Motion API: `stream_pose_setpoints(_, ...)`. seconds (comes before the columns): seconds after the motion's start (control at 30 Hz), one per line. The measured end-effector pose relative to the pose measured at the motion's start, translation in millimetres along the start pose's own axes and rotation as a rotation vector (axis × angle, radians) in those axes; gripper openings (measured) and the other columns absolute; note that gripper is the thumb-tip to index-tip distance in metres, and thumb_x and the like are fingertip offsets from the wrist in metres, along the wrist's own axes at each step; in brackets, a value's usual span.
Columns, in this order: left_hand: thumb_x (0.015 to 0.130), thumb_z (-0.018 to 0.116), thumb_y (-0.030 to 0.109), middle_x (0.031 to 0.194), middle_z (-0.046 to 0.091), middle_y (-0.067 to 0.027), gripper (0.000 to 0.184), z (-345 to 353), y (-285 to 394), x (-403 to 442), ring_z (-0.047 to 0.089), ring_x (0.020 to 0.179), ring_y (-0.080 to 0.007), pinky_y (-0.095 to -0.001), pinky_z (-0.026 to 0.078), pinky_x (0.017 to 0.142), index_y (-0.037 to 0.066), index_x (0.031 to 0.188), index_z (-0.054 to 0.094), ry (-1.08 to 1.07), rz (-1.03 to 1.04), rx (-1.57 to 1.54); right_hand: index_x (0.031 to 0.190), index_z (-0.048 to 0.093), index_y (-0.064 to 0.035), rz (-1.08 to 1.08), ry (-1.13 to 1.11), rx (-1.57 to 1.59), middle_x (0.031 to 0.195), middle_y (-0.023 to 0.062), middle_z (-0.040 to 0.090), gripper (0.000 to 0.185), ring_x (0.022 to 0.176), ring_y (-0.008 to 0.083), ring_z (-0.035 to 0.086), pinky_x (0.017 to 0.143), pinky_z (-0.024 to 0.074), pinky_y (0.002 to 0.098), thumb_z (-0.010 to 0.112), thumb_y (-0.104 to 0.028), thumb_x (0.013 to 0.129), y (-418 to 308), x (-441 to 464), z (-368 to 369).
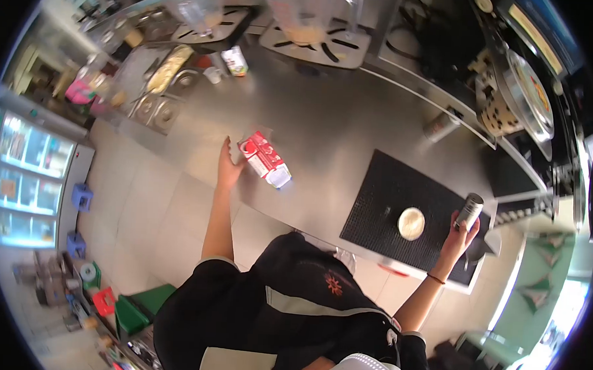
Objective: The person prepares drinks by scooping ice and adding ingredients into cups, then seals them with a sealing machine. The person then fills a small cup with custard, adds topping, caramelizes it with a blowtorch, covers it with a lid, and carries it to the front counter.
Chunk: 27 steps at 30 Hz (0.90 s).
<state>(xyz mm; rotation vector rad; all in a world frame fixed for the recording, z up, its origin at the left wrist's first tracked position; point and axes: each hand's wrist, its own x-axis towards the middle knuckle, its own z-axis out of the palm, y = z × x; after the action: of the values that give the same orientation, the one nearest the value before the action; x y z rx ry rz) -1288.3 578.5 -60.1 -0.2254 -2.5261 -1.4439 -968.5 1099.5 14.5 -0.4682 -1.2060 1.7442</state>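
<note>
My left hand (230, 165) is beside a red and white carton (264, 158) on the steel counter, its fingers apart and its palm close to the carton's left side. In my right hand (461, 236) is a silver can or shaker (469, 211), held tilted over the right end of a black ribbed mat (392, 189). A round cup with a pale, creamy top (411, 224) stands on the mat, to the left of my right hand.
Clear blender jugs (310, 20) stand on bases at the counter's back. A small white carton (235, 61) and metal trays (164, 113) are at the back left. Another can (442, 126) and a patterned container (505, 113) are at the right.
</note>
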Motion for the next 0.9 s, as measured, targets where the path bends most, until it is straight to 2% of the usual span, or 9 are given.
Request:
stream_pose_setpoints(0.07, 0.069, 0.066, 0.004, 0.129, 0.044, -0.0171, 0.064, 1, -7, 22, 0.044, 0.118, -0.0244, -0.0346, 0.038, 0.093, 0.003, 0.128, 0.04, -0.119, -0.004, -0.001, 0.119, 0.037, -0.0049, -0.007, 0.153, -0.235, 0.115, 0.0127, 0.043, 0.039, 0.098, 0.0257, 0.052, 0.086, 0.0451, 0.0408, 0.056, -0.011, 0.085, -14, -43, 8)
stream_pose_setpoints(0.2, 0.072, 0.063, 0.006, 0.09, 0.066, -0.0139, 0.029, 3, 5, 39, 0.062, 0.084, -0.0202, -0.0303, 0.047, 0.077, -0.001, 0.1, 0.061, -0.257, -0.017, 0.078, 0.112, 0.044, -0.0036, 0.037, 0.213, -0.592, 0.101, 0.0059, 0.051, 0.034, 0.088, 0.0132, 0.052, 0.072, 0.048, 0.0259, 0.06, -0.016, 0.084, -17, -103, 10)
stream_pose_setpoints(0.27, 0.072, 0.063, 0.006, 0.086, 0.066, -0.0123, 0.026, -4, 6, 40, 0.062, 0.077, -0.0168, -0.0283, 0.047, 0.071, -0.001, 0.097, 0.062, -0.26, -0.053, 0.065, 0.111, 0.044, -0.0025, -0.087, 0.306, -0.506, 0.093, 0.0033, 0.051, 0.034, 0.075, 0.0065, 0.048, 0.062, 0.04, 0.0177, 0.061, -0.01, 0.083, -29, -122, 44)
stream_pose_setpoints(0.33, 0.074, 0.063, 0.007, 0.081, 0.066, -0.0108, 0.024, -20, -41, 54, 0.06, 0.073, -0.0147, -0.0278, 0.046, 0.068, 0.0, 0.096, 0.063, -0.25, -0.062, 0.039, 0.111, 0.044, -0.0022, -0.058, 0.227, -0.612, 0.091, 0.0025, 0.051, 0.033, 0.074, 0.0064, 0.049, 0.062, 0.0405, 0.0179, 0.061, -0.009, 0.083, -4, -134, 21)
stream_pose_setpoints(0.4, 0.074, 0.064, 0.008, 0.076, 0.064, -0.0088, 0.02, -54, -14, 59, 0.058, 0.068, -0.0132, -0.0267, 0.045, 0.067, -0.001, 0.092, 0.062, -0.246, -0.113, 0.091, 0.111, 0.044, -0.0022, 0.09, 0.295, -0.565, 0.089, 0.0019, 0.051, 0.033, 0.073, 0.006, 0.048, 0.06, 0.0401, 0.018, 0.061, -0.009, 0.083, -1, -140, 24)
stream_pose_setpoints(0.47, 0.078, 0.062, 0.005, 0.082, 0.063, -0.0076, 0.02, -96, 23, 65, 0.057, 0.074, -0.0106, -0.0247, 0.045, 0.069, -0.005, 0.095, 0.059, -0.318, -0.096, 0.238, 0.109, 0.045, -0.0021, 0.06, 0.349, -0.519, 0.086, 0.0015, 0.052, 0.032, 0.07, 0.0056, 0.048, 0.058, 0.0396, 0.0182, 0.061, -0.009, 0.083, -7, -136, 28)
stream_pose_setpoints(0.57, 0.08, 0.062, 0.006, 0.082, 0.061, -0.0036, 0.016, -143, 65, 69, 0.053, 0.073, -0.0083, -0.0224, 0.044, 0.068, -0.004, 0.092, 0.059, -0.209, -0.005, 0.059, 0.109, 0.046, -0.003, 0.119, 0.354, -0.613, 0.085, 0.0025, 0.054, 0.03, 0.066, 0.0058, 0.048, 0.055, 0.04, 0.0185, 0.061, -0.011, 0.084, -1, -136, 13)
stream_pose_setpoints(0.73, 0.081, 0.062, 0.005, 0.088, 0.061, -0.0041, 0.019, -164, 184, 55, 0.054, 0.077, -0.0092, -0.0216, 0.044, 0.071, -0.005, 0.097, 0.057, -0.135, -0.017, -0.131, 0.111, 0.046, -0.0048, 0.044, 0.327, -0.514, 0.097, 0.0052, 0.056, 0.032, 0.083, 0.0101, 0.054, 0.062, 0.0476, 0.0207, 0.06, -0.015, 0.085, -7, -135, -1)
stream_pose_setpoints(0.9, 0.08, 0.06, -0.001, 0.095, 0.06, -0.0065, 0.024, -112, 281, 52, 0.057, 0.084, -0.0115, -0.0236, 0.047, 0.073, -0.006, 0.103, 0.055, -0.637, 0.381, -0.182, 0.111, 0.046, -0.005, 0.116, 0.316, -0.528, 0.092, 0.005, 0.057, 0.034, 0.077, 0.0074, 0.053, 0.059, 0.0448, 0.0183, 0.061, -0.018, 0.084, -12, -131, -7)
